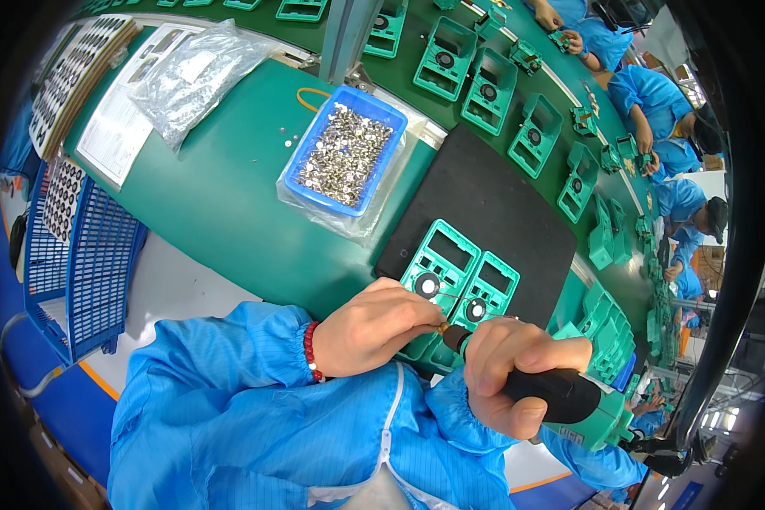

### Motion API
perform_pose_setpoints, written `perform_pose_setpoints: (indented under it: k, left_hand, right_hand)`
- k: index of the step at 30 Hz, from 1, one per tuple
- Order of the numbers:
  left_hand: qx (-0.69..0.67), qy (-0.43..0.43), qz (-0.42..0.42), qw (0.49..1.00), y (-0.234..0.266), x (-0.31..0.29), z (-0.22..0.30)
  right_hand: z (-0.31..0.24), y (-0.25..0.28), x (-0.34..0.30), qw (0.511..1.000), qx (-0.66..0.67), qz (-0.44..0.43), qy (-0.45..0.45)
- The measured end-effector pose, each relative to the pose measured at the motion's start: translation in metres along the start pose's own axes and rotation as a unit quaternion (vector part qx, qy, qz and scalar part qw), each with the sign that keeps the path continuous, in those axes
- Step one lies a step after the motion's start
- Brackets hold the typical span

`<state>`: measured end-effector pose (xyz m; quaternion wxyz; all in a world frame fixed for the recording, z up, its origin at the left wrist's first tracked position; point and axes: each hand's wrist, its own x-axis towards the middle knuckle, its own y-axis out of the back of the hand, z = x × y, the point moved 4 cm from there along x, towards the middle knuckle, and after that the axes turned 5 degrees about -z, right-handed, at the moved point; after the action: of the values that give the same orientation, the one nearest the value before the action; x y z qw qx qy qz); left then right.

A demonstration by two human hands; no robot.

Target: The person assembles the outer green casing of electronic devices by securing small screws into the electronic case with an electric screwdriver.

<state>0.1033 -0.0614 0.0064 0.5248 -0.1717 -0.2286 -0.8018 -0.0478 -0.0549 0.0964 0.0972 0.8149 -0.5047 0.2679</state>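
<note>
Right hand (518, 361): fingers wrapped about a green-and-black power screwdriver (565, 397), its tip pointing left
Left hand (357, 330): fingertips bunched at the screwdriver's brass-coloured tip; cannot tell whether they grip it or some small piece; red bead bracelet (311, 350) at the wrist
Green housings, pair: left one (432, 265) and right one (487, 293), side by side just beyond the hands, each with a round black-and-white part
Black mat (501, 195): beneath the pair, on a green table (221, 187)
Blue tray (321, 199): left of the mat, filled with small silver metal pieces (344, 153)
Clear plastic bag (200, 81): far left, over printed sheets
</note>
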Motion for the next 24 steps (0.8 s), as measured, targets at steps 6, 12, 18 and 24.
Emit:
perform_pose_setpoints:
  k: [6,12,18,24]
  left_hand:
    - [-0.036,0.014,0.009,0.999,0.002,0.0,-0.004]
    - [0.107,-0.021,-0.063,0.992,0.027,0.03,0.003]
    - [0.505,0.118,-0.126,0.846,0.111,0.077,-0.056]
    - [0.581,0.121,-0.21,0.777,0.113,0.087,-0.071]
  right_hand:
    - [0.002,-0.002,0.001,1.0,-0.011,0.001,0.0]
    - [0.019,0.003,0.003,0.995,-0.036,0.081,0.037]
    - [0.033,-0.006,0.015,0.972,-0.117,0.199,0.035]
    - [0.053,-0.001,0.013,0.972,-0.133,0.193,-0.024]
